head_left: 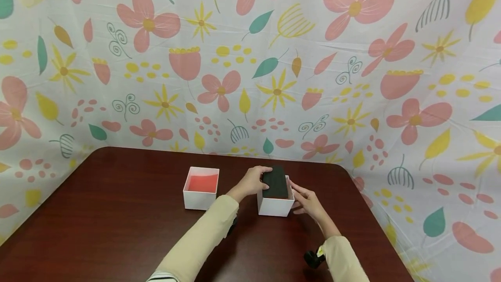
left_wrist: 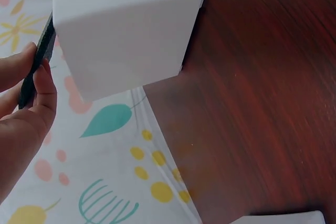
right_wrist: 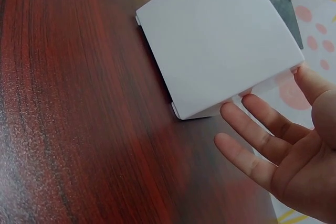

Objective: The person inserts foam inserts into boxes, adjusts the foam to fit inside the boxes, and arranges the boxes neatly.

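My left hand [head_left: 250, 182] pinches a thin black rectangular slab [head_left: 276, 182] by its edge, thumb on one side and fingers on the other. The slab lies over the open top of a white box [head_left: 275, 207] on the right of the table. In the left wrist view the slab [left_wrist: 43, 59] is seen edge-on, sticking out past the box [left_wrist: 126, 45]. My right hand [head_left: 308, 203] is at the box's right side. In the right wrist view its fairly straight fingers [right_wrist: 257, 127] touch the box wall [right_wrist: 220, 45], with the thumb at the rim. The box's inside is mostly hidden.
A second white open box [head_left: 200, 200] with a red inside stands to the left on the dark wooden table [head_left: 117, 229]. Behind the table hangs a flower-patterned cloth [head_left: 235, 55]. A small black device [head_left: 313, 259] is at my right wrist.
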The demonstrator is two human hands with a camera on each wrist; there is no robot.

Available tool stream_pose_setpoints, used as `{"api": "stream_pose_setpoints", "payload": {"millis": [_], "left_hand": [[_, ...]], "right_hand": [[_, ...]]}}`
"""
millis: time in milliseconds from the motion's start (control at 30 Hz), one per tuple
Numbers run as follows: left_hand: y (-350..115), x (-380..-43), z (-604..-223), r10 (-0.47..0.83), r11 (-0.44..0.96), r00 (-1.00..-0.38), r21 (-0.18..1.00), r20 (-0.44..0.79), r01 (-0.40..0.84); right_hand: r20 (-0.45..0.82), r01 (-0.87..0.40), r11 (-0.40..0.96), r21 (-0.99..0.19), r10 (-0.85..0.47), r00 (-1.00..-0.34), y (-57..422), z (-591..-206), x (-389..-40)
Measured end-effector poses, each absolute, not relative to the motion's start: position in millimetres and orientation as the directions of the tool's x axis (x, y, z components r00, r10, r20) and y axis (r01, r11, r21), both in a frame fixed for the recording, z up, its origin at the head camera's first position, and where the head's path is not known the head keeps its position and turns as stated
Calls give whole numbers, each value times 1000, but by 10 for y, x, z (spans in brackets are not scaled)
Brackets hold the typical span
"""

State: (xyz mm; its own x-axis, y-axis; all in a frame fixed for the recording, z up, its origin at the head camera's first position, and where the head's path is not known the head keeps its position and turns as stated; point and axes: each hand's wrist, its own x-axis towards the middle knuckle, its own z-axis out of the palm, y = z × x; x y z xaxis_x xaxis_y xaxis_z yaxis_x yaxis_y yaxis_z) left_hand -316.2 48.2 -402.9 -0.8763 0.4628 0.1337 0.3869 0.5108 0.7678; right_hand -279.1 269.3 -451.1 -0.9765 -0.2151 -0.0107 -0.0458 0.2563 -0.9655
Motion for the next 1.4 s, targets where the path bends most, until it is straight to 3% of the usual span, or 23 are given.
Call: {"api": "stream_pose_setpoints", "payload": {"millis": [367, 533, 667, 867, 1033, 1133, 1233, 1300, 1400], "left_hand": [[562, -3202, -4091, 464, 532, -880, 763, 101, 368], [577, -3261, -4229, 492, 541, -861, 729, 130, 419], [561, -3201, -4204, 495, 602, -860, 662, 129, 446], [529, -3162, -4249, 493, 725, -842, 433, 217, 536], [514, -3146, -4283, 488, 724, -836, 418, 252, 549], [529, -3140, -4304, 531, 717, -786, 327, 317, 616], [548, -3100, -4305, 616, 695, -692, 153, 377, 702], [556, -3068, -4302, 678, 661, -630, 60, 379, 748], [562, -3033, -4285, 744, 624, -588, -16, 318, 781]], "right_hand": [[4, -58, 245, -968, -215, -977, 2698, -4549, -2810], [-8, -47, 246, -968, -219, -976, 2693, -4547, -2815], [-15, -41, 247, -968, -222, -975, 2697, -4539, -2809], [-15, -40, 233, -972, -229, -973, 2696, -4544, -2807], [-4, -56, 252, -966, -230, -973, 2709, -4543, -2804], [0, -59, 258, -964, -224, -974, 2715, -4540, -2801], [-2, -57, 255, -965, -225, -974, 2717, -4540, -2797], [0, -59, 254, -965, -227, -974, 2717, -4533, -2792], [9, -69, 254, -965, -231, -973, 2718, -4535, -2791]]}}
